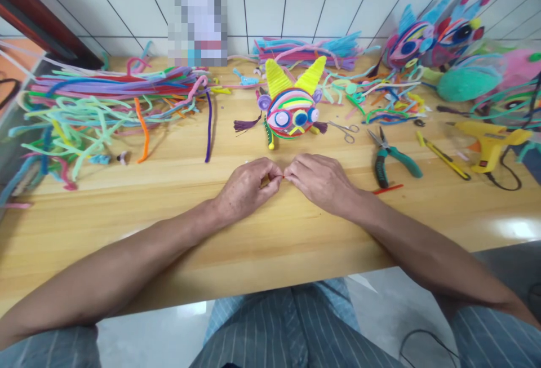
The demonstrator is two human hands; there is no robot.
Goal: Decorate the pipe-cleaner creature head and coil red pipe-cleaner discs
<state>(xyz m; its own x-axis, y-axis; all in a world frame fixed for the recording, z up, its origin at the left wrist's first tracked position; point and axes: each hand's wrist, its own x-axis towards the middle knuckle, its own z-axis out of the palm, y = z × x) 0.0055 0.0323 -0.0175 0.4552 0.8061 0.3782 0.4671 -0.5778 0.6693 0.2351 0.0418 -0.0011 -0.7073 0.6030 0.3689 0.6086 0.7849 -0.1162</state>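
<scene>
My left hand [249, 187] and my right hand [321, 183] meet fingertip to fingertip above the table's middle, both closed in a pinch. Between them shows a tiny bit of a red pipe cleaner piece [283, 176]; the fingers hide most of it. Just beyond my hands stands a colourful pipe-cleaner animal head [293, 111] with yellow ears, round eyes and purple tassels. A short red strip [387, 189] lies beside my right forearm, near the teal-handled pliers [393, 156].
Piles of pipe cleaners [122, 83] cover the left, with another bundle [313, 52] by the tiled wall. To the right lie small scissors [346, 130], a yellow cutter [446, 158] and a yellow glue gun [486, 140] with its cord. More figures [408, 47] stand at back right.
</scene>
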